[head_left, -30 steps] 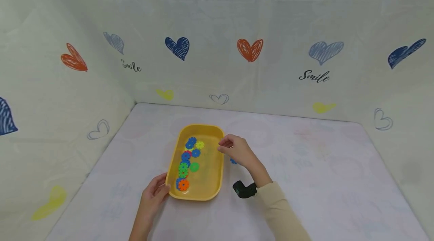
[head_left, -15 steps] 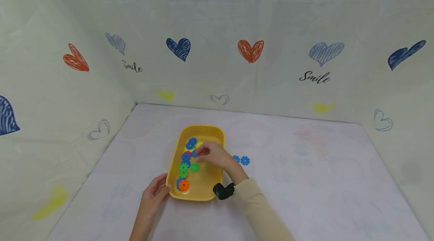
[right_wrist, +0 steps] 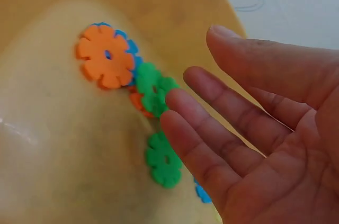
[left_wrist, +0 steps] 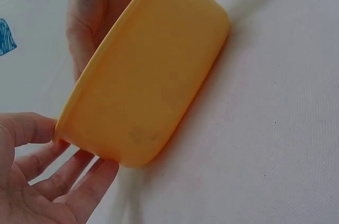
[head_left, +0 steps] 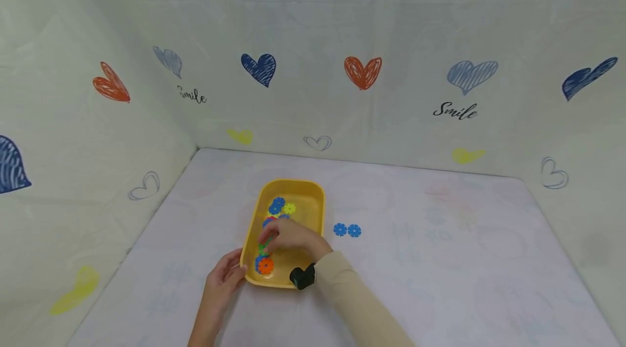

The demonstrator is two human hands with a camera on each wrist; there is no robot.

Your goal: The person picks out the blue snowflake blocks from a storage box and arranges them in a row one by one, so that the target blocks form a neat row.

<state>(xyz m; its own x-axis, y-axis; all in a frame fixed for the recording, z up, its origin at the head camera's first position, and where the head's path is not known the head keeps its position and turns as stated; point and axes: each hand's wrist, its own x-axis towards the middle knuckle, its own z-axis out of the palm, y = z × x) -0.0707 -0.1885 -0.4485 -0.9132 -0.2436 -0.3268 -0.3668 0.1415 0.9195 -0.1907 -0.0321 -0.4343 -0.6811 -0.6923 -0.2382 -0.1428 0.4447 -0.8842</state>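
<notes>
Tray (head_left: 310,203) on white table (head_left: 440,260), pinched at near left corner by left hand (head_left: 224,273) — toothed discs (head_left: 265,266) inside, some beneath loose-fingered, unladen right hand (head_left: 289,235) — two blue discs (head_left: 354,231) outside, to the right.

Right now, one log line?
left hand grips yellow tray | right hand over tray, holding nothing | two blue discs on table, right of tray

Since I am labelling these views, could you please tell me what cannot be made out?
Head view: how many discs, if any, lie beneath the right hand, which covers part of the tray.
Left wrist view: the tray's contents, hidden by its wall.
Left wrist view: the rest of the left hand, cut off by the picture edges.
Right wrist view: most of a blue disc, hidden behind the right hand.
</notes>
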